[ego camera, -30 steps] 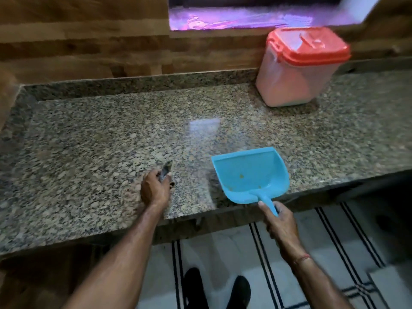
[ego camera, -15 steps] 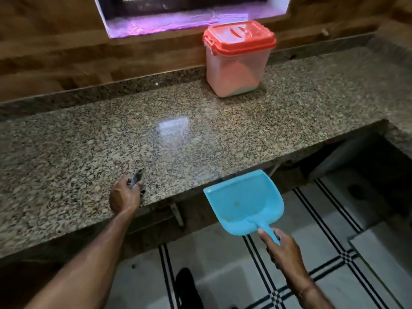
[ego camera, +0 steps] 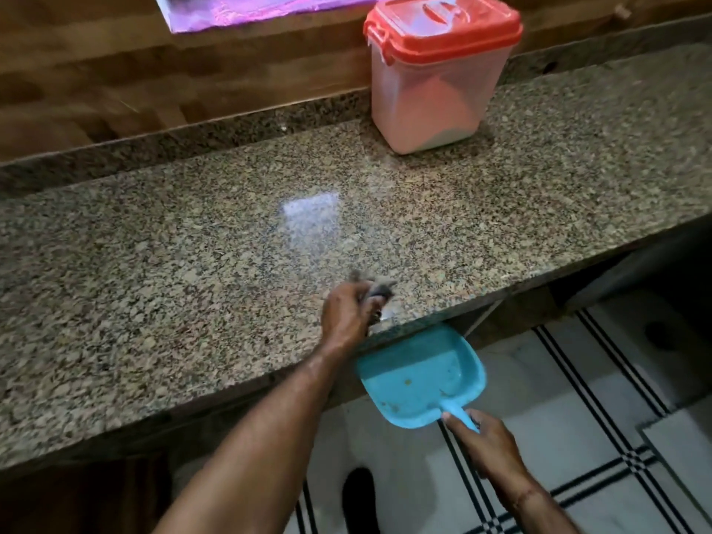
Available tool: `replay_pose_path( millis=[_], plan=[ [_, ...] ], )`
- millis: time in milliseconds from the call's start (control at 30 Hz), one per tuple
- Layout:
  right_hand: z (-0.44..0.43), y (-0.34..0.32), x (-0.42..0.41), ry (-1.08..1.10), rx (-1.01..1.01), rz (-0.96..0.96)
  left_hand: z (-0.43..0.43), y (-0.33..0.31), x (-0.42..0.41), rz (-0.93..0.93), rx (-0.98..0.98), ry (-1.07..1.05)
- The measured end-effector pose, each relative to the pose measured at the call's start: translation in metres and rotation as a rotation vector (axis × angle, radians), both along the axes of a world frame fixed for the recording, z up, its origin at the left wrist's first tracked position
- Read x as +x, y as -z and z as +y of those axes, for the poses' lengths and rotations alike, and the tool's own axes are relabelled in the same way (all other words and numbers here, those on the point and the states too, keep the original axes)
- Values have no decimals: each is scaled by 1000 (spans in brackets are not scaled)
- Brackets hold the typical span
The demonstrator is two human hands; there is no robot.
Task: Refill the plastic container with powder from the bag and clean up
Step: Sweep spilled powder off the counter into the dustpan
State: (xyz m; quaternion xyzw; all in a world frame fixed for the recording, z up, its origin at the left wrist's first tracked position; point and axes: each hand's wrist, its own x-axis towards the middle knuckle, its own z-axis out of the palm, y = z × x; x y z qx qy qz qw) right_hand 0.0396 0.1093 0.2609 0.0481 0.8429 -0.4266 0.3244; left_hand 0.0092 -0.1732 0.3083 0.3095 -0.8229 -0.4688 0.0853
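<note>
Plastic container [ego camera: 431, 98] on counter [ego camera: 192, 264], left hand [ego camera: 346, 317] gripping cloth [ego camera: 375, 289], right hand [ego camera: 493, 449] gripping dustpan [ego camera: 416, 379] under edge

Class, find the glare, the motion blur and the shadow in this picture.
In the head view, glare forms a pale patch on the speckled granite counter; motion blur smears the left hand and the grey cloth it grips; the blue plastic dustpan lies partly shadowed beneath the counter edge.

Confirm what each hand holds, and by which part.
Right hand grips the blue dustpan by its handle. Left hand holds a small grey wad, bunched in its grip; blur hides what it is.
</note>
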Motion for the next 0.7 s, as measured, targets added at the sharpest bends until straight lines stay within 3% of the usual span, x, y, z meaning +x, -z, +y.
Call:
replay_pose_path(
  millis=[100,200,267,367,467,533,600,700],
  plan=[
    [-16,7,-16,-21,-21,-14,-27,-4,-10,51,35,-85],
    [-23,7,-35,-16,-58,-10,-100,-7,7,-116,-253,-305],
    [-28,9,-46,11,-114,-31,-125,-2,9,-263,-455,-333],
    [-28,17,-56,61,-188,-66,-73,5,-24,-152,-523,-84],
    [-17,24,-55,66,-234,-116,7,6,-52,-1,-324,248],
    [-3,25,-48,57,-245,-145,24,8,-58,20,-210,297],
    [15,26,-44,67,-216,-156,-2,12,-57,15,-273,184],
    [37,26,-46,100,-214,-152,-82,20,-54,-177,-358,-153]
  ],
)
